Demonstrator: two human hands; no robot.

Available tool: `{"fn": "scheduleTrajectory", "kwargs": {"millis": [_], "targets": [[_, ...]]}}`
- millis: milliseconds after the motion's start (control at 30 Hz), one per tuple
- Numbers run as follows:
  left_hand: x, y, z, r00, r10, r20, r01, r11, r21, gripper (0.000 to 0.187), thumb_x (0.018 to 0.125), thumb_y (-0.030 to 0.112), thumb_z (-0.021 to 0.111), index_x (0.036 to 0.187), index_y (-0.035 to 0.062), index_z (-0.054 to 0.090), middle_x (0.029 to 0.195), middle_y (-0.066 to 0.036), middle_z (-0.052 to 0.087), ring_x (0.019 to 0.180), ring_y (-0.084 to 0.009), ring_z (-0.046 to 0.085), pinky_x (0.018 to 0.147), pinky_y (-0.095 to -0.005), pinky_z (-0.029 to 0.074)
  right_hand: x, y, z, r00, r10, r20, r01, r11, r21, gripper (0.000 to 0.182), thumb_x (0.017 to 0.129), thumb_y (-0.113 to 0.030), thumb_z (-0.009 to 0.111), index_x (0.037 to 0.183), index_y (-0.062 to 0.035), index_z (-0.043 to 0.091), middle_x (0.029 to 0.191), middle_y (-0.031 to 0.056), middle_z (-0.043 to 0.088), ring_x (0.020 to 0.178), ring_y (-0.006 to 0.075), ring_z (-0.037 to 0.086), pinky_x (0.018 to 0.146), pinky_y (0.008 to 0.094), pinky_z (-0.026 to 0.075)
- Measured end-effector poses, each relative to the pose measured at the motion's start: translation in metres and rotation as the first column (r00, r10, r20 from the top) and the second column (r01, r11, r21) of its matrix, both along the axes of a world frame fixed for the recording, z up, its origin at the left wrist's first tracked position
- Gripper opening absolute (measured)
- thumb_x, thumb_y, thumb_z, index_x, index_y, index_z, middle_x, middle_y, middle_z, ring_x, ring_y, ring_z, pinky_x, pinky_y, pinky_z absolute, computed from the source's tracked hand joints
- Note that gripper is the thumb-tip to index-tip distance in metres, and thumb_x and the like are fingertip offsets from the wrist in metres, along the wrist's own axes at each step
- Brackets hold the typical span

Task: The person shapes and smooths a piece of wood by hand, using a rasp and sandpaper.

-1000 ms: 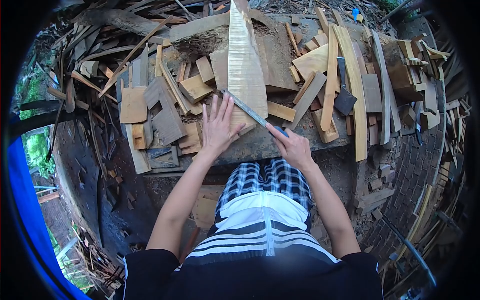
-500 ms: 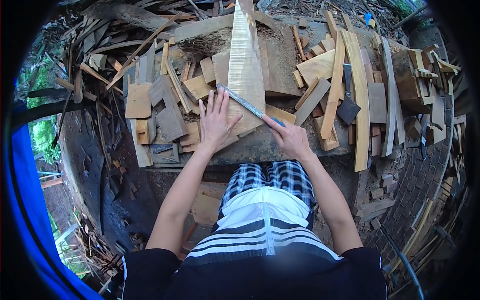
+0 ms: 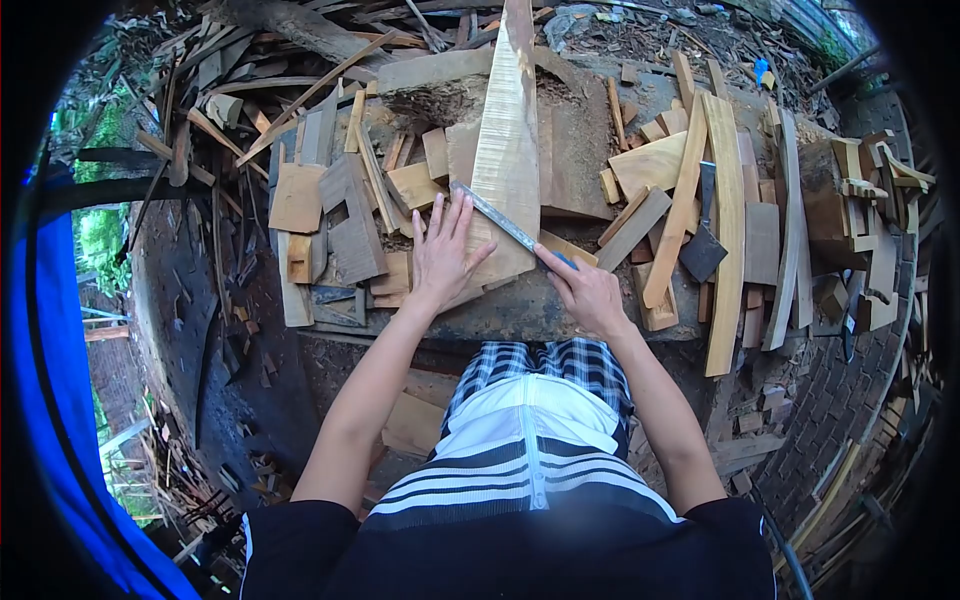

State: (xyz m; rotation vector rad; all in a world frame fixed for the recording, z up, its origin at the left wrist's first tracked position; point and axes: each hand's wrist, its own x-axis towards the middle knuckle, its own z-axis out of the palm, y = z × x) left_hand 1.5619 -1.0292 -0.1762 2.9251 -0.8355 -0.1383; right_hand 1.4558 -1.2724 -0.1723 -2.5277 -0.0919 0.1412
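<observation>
A long pale board, tapering toward the top, lies on the workbench in front of me. Across its lower part, slanting down to the right, rests a narrow metal tool with a blue handle. My left hand is spread flat at the board's left side, its fingertips near the tool's upper left end. My right hand is closed around the blue handle at the board's right edge.
Wood offcuts are heaped left of the board. Long strips and a dark-bladed tool lie to the right. Beyond them stands a wood block with pieces on it. A blue sheet hangs at far left.
The whole view has shifted, so the bench and board appear lower and further right. Both hands keep nearly the same places on the board and tool.
</observation>
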Motion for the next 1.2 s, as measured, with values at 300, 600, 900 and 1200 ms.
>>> {"fn": "scheduleTrajectory", "kwargs": {"millis": [300,600,900,1200], "targets": [[-0.005,-0.013,0.001,1.0,0.006,-0.005,-0.006,1.0,0.015,0.087,0.092,0.064,0.048,0.155,0.0095,0.026,0.162,-0.008,0.024,0.151,-0.0294,0.017,0.119,-0.0587,0.007,-0.011,-0.014,-0.01,1.0,-0.003,0.012,0.001,0.987,0.159,0.048,0.096,-0.028,0.056,0.143,-0.0376,0.048,0.077,0.0124,0.057,0.066,0.0321,0.064,0.056,0.0433,0.051],[-0.022,-0.016,0.006,0.998,-0.004,-0.058,0.007,0.998,0.055,0.086,0.092,0.062,0.05,0.155,0.0086,0.026,0.162,-0.009,0.023,0.151,-0.0296,0.016,0.119,-0.058,0.009,-0.02,-0.015,-0.006,1.0,0.005,-0.024,-0.002,0.992,0.125,0.049,0.095,-0.028,0.057,0.142,-0.037,0.05,0.083,0.0133,0.062,0.066,0.0338,0.065,0.057,0.0441,0.053],[0.032,-0.018,-0.005,0.997,0.01,0.073,-0.016,0.997,0.072,0.087,0.093,0.064,0.047,0.155,0.0078,0.026,0.162,-0.009,0.024,0.15,-0.031,0.019,0.119,-0.059,0.011,0.02,-0.006,-0.007,0.993,-0.072,0.098,0.057,0.987,0.153,0.047,0.096,-0.028,0.056,0.142,-0.0373,0.05,0.081,0.014,0.061,0.066,0.0341,0.065,0.058,0.0461,0.052],[0.047,-0.036,-0.004,0.999,0.031,0.009,-0.031,0.998,0.048,0.087,0.093,0.064,0.046,0.153,0.0036,0.028,0.161,-0.012,0.025,0.15,-0.0294,0.018,0.119,-0.0581,0.008,0.036,-0.01,-0.001,0.995,-0.088,-0.055,0.095,0.984,0.152,0.047,0.096,-0.03,0.055,0.142,-0.0383,0.049,0.079,0.0128,0.06,0.069,0.0341,0.065,0.06,0.0451,0.053]]}}
